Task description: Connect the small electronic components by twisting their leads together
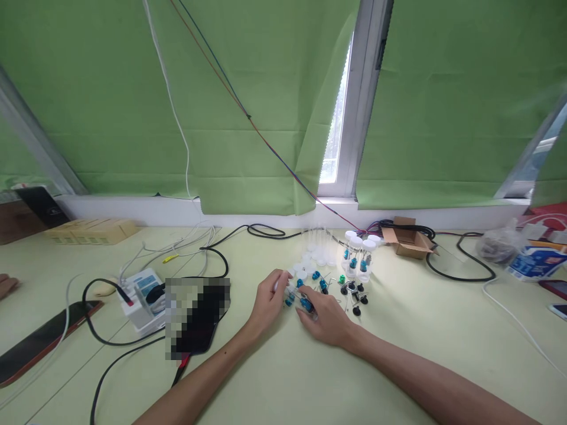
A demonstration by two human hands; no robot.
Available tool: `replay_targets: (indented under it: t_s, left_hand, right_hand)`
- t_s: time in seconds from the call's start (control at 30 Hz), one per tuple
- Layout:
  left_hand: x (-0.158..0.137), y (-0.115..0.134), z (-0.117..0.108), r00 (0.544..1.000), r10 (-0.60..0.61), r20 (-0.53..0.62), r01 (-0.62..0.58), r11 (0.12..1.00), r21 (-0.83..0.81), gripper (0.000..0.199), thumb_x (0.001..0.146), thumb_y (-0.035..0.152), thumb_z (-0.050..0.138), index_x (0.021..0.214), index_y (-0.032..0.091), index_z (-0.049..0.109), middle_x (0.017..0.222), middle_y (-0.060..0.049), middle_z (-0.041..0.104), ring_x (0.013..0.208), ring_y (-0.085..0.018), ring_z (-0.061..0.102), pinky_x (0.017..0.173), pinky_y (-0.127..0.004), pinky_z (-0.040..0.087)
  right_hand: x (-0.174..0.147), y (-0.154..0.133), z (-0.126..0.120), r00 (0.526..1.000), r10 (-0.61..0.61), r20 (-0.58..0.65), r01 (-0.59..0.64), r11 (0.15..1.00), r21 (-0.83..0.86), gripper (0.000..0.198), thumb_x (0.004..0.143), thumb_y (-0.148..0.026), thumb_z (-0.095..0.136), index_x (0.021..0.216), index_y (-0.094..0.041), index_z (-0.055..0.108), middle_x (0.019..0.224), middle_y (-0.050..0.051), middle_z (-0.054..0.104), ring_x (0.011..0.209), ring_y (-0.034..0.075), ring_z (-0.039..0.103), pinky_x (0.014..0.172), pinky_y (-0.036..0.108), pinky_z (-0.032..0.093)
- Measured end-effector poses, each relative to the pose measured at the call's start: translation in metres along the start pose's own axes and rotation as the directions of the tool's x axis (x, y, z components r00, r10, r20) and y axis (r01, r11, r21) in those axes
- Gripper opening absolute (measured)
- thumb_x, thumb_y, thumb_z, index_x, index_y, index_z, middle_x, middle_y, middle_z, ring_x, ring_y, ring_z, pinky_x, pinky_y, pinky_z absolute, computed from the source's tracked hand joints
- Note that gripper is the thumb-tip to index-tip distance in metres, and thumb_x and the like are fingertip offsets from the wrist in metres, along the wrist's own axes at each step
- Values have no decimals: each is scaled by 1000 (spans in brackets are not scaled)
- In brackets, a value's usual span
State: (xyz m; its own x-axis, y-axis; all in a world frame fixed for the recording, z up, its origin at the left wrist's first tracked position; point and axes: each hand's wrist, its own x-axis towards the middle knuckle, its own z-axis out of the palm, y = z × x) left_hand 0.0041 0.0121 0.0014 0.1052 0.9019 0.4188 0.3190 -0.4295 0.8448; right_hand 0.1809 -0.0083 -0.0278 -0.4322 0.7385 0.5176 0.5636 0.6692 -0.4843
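Observation:
My left hand [269,296] is closed on a clear plastic tube, of which only a small pale part shows past the fingers. Right beside it, my right hand [325,317] pinches a small blue fitting [306,304] between thumb and fingers, close to the tube's end. More blue fittings [323,285] lie just beyond the hands, along with white caps [302,274]. To the right are a green piece [342,278] and several black knobs with metal stems [357,310]. Behind them stand white-capped clear tubes [363,255] with blue fittings inside, next to uncapped clear tubes [319,251].
An open cardboard box [410,243] and black cables [460,277] sit at the back right. On the left are a white power strip [142,304], a partly blurred phone [206,321] and a dark flat device [39,342]. Another person's hand [6,285] shows at the left edge.

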Motion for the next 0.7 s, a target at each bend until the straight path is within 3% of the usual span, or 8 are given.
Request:
replay_targets:
  t_s: [0.13,0.37,0.7]
  left_hand:
    - [-2,2,1,999,50,19,-51,995,88,29,94,40,45,91,18,63,83,-1,60,67,-13,49,60,-23,38]
    - [-4,2,1,1000,25,0,-25,995,101,27,95,39,41,103,20,59,66,5,49,52,-10,39,52,-22,33]
    - [-5,3,-2,998,47,48,-55,983,177,26,96,32,35,105,21,56,67,4,48,56,-12,37,56,-23,33]
  right_hand:
    - [0,0,0,1000,-13,4,13,1000,-9,32,87,-23,53,119,-19,49,74,0,61,57,15,55,58,24,38]
    - [0,1,1,999,-20,27,21,1000,-18,32,87,-24,52,119,-19,48,75,0,62,54,14,53,58,24,39]
    - [-1,1,3,998,-44,35,45,998,-35,34,87,-24,52,120,-19,48,73,-1,62,53,14,52,57,24,37]
